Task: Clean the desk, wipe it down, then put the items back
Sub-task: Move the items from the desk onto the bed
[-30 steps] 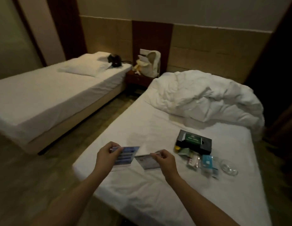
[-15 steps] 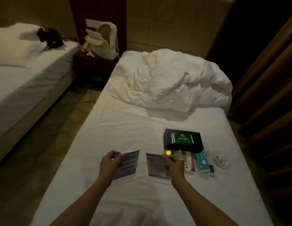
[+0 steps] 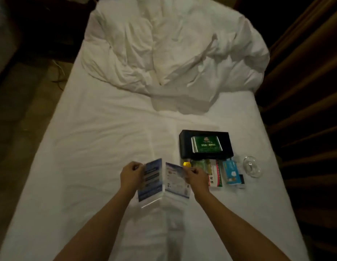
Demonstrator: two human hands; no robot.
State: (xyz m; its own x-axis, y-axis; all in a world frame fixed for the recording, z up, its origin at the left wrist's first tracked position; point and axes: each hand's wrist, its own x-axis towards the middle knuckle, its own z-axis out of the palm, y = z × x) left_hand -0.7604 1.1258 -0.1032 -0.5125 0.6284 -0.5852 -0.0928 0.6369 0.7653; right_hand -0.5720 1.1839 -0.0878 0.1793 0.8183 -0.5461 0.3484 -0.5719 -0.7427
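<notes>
- Over the white bed [image 3: 99,140], seen from the head camera, both bare forearms reach forward above the sheet.
- Left hand [image 3: 131,176] pinches the left edge of a blue sign holder [image 3: 151,180], fingers curled on it; its clear base points down toward the sheet.
- Right hand [image 3: 196,178] pinches the right edge of a second sign holder [image 3: 176,180], fingers curled on it; the two holders stand just beside each other, almost meeting at their inner edges.
- Beyond the right hand lies a black box [image 3: 205,145] with a green card on top.
- Next to it lie a gold coin-like disc [image 3: 187,164], a red-and-green packet [image 3: 215,175], a blue packet [image 3: 232,172] and a clear glass dish [image 3: 252,166].
- At the head of the bed sits a crumpled white duvet [image 3: 173,46]; brown curtains [image 3: 310,91] hang at the right.
</notes>
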